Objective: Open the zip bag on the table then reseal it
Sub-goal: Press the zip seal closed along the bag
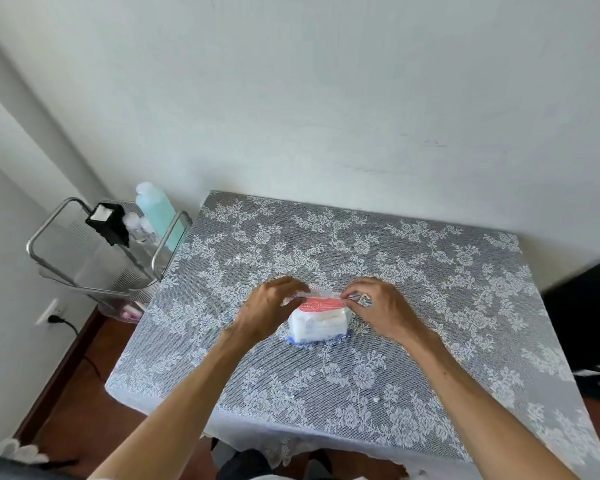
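Note:
A small clear zip bag [317, 323] with a red strip along its top and white contents sits in the middle of the table [326, 393], which has a grey lace-patterned cloth. My left hand [269, 311] pinches the left end of the bag's top edge. My right hand [378, 308] pinches the right end of the same edge. The top of the bag is stretched between both hands. Whether the zip is open or sealed cannot be told.
A metal-framed cart [97, 251] stands left of the table, holding a black box [108, 221] and a pale green bottle [156, 209]. A white wall lies behind the table. A dark object [586, 323] stands at the right edge. A wall socket [51, 311] is low on the left.

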Tool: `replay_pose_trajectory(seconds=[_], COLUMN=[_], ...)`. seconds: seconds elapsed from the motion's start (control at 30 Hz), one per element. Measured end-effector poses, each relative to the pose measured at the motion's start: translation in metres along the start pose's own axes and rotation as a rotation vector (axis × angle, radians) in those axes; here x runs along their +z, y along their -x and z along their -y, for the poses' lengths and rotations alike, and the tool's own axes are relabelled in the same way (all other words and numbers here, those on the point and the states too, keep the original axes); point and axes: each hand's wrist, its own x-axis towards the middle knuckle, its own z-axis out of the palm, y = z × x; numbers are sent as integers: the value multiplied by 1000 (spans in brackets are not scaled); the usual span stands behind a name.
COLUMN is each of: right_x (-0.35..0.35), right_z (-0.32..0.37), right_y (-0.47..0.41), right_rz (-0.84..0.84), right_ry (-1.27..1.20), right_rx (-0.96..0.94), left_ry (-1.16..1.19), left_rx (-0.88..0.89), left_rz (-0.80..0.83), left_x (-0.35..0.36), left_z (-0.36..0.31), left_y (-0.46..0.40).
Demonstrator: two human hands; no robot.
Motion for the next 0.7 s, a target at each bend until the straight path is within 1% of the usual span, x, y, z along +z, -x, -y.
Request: replay_pose_trajectory(seconds=[0.17, 0.3, 0.4, 0.5, 0.6, 0.7], right_x=[2, 3, 3, 0, -2, 6], right_z=[0, -1, -3, 0, 6, 18], right_y=[5, 11, 14, 19, 22, 23], right_rz=[60, 122, 135, 98, 15, -51], right_ry=[-23, 2, 34, 122, 167, 145], right_rx=[-5, 7, 3, -71, -138, -137], left_ry=[63, -10, -15, -79, -170, -129], left_rx=[-63, 3, 51, 76, 150, 140], left_rz=[58, 30, 17, 14, -27, -86], left_x=[6, 9, 10, 9, 10, 14], left_z=[-4, -6, -8, -9, -10, -15], left_y=[4, 10, 17, 24, 29, 32])
